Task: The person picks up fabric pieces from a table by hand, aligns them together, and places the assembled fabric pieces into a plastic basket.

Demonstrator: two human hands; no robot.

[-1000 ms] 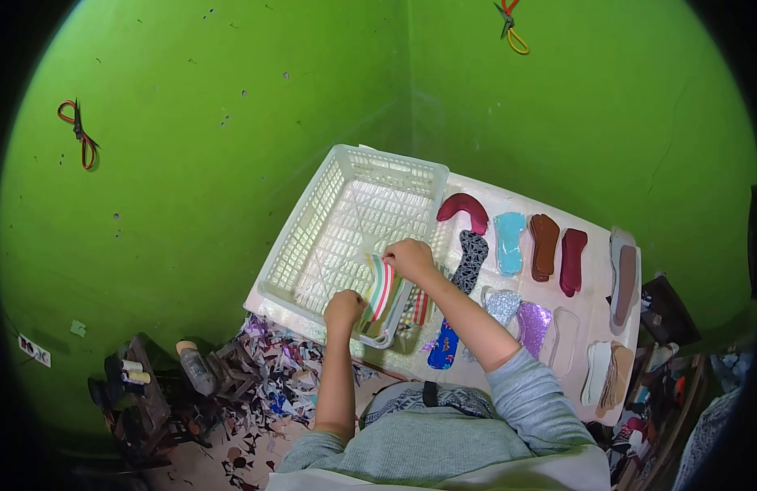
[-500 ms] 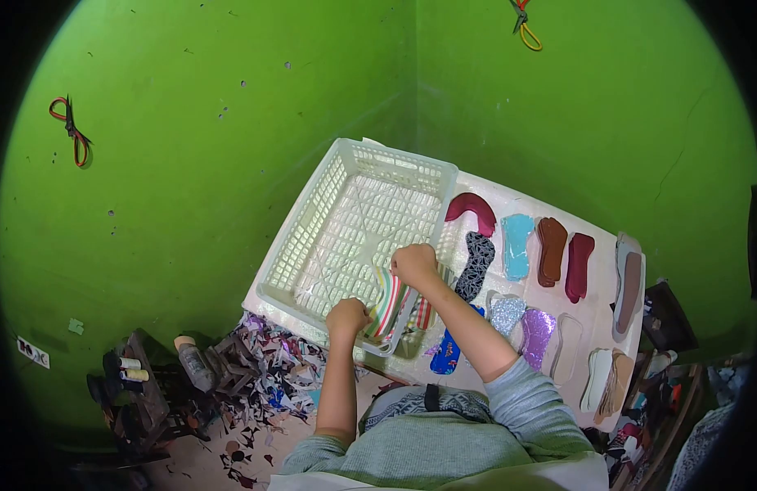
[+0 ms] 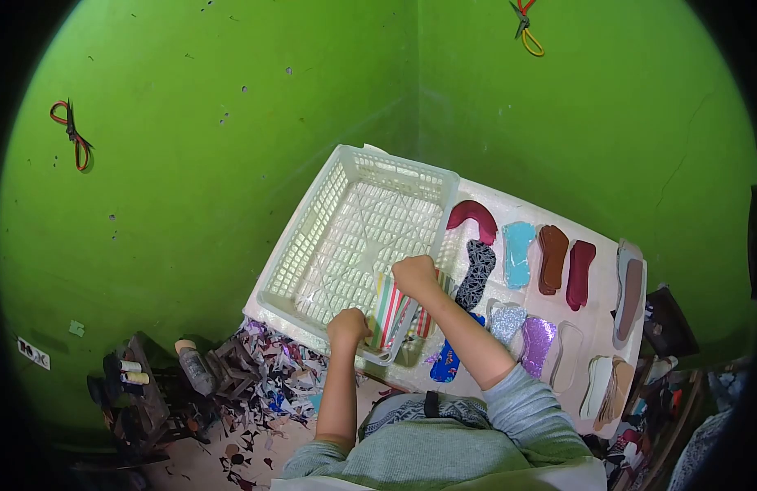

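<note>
A striped piece (image 3: 386, 314) in red, green, yellow and white spans between my two hands over the near right corner of the white plastic basket (image 3: 303, 308). My left hand (image 3: 348, 327) is closed on its lower left edge, near the basket's front rim. My right hand (image 3: 416, 277) is closed at its upper end, by the basket's right side. More striped material (image 3: 425, 324) lies just outside the rim, partly under my right forearm. A black patterned stack (image 3: 476, 275) and a blue printed piece (image 3: 446, 360) are beside that forearm.
On the white table (image 3: 509, 200) lie maroon (image 3: 580, 275), brown (image 3: 552, 259), light blue (image 3: 518, 254), purple glitter (image 3: 538, 345) and white (image 3: 596, 386) cut pieces. Scraps (image 3: 272, 368) cover the floor at left, near a bottle (image 3: 196, 368). Scissors (image 3: 71, 135) hang on the green wall.
The striped piece now looks flatter and straighter between my hands, where it was curved before. My left hand sits slightly lower in view, and the whole scene has shifted a little downward.
</note>
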